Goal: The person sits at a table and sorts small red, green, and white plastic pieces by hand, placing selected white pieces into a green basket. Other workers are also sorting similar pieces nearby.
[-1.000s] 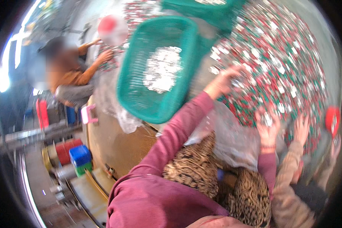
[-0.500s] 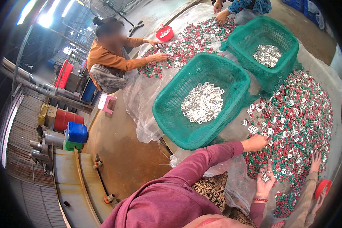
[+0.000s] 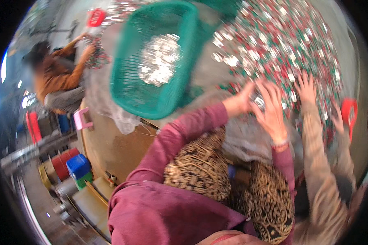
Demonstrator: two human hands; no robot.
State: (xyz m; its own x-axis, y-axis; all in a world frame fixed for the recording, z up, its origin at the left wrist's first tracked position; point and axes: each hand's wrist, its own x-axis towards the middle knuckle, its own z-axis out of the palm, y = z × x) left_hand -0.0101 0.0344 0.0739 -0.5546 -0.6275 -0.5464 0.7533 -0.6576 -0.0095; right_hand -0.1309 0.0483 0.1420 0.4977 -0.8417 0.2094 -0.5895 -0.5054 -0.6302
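Note:
My left hand (image 3: 240, 101) and my right hand (image 3: 272, 112) meet at the near edge of a wide pile of small red, green and silver pieces (image 3: 282, 45) on a plastic sheet. A clump of silvery pieces (image 3: 258, 101) sits between them. The left hand is curled against this clump, while the right hand lies on the pile with its fingers spread. The picture is blurred. A green mesh basket (image 3: 129, 87) holding silvery pieces (image 3: 159, 61) stands to the left of my hands.
A co-worker's hands (image 3: 306, 87) in beige sleeves reach into the pile on my right, near a small red bowl (image 3: 349, 112). Another person in orange (image 3: 57, 77) squats at the far left. A pink stool (image 3: 81, 119), a blue box (image 3: 77, 165) and red containers (image 3: 63, 163) stand on the floor.
My view has swung and moved closer to the pile. My left hand has drawn in beside my right hand, and both now meet over the silvery clump.

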